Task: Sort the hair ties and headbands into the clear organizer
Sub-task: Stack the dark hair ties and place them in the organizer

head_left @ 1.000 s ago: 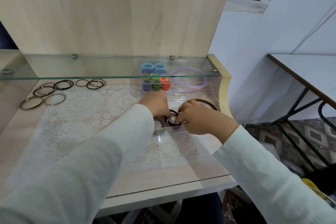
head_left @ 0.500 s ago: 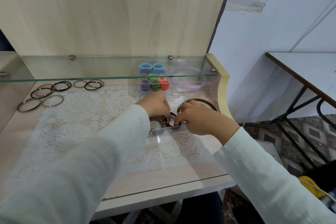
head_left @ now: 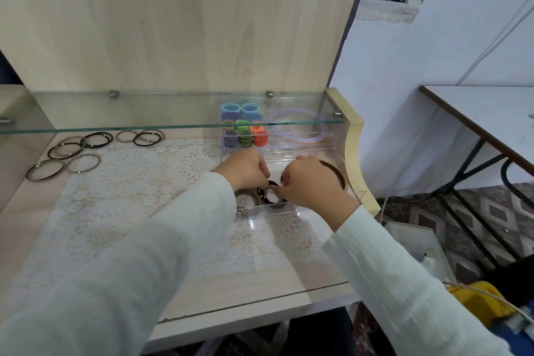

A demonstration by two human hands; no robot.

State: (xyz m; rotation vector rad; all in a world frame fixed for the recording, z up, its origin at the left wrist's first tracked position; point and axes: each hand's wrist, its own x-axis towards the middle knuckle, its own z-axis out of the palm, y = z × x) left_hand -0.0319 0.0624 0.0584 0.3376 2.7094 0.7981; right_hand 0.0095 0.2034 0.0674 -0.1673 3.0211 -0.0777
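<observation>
left hand (head_left: 245, 168) and right hand (head_left: 310, 185) both pinch the dark hair tie (head_left: 275, 204) between them, inside the clear organizer (head_left: 300, 210)

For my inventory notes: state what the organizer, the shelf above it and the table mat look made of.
The organizer looks like clear hard plastic, glossy: see-through walls, bright edges. The shelf looks like glass: transparent, greenish edge. The mat looks like white lace, fabric or vinyl, I cannot tell: matte, openwork floral pattern.
</observation>
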